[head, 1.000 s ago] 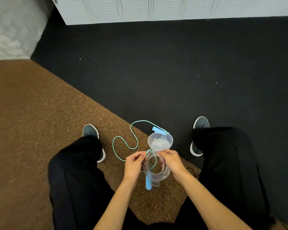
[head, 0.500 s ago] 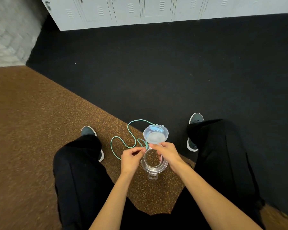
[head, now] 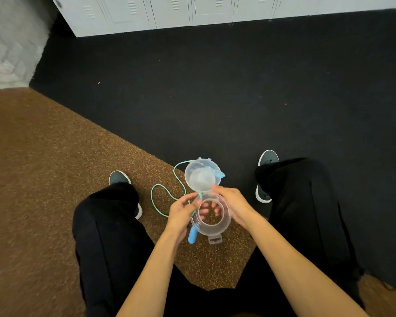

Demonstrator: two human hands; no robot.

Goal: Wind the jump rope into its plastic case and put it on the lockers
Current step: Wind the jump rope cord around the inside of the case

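The left hand [head: 181,213] pinches the thin teal jump rope [head: 151,197] at the rim of the clear round plastic case [head: 215,227], and a blue handle [head: 192,236] hangs below its palm. The right hand [head: 234,202] grips the case's other side, fingers curled under it. The hinged lid [head: 201,177] stands open. Loose rope loops over the brown speckled mat [head: 55,179] between the dark shoes [head: 119,177]. The pale metal lockers [head: 146,17] stand well apart, across the black floor [head: 238,88].

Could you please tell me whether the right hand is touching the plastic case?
Touching. The head view shows the right hand gripping the plastic case at its right wall.
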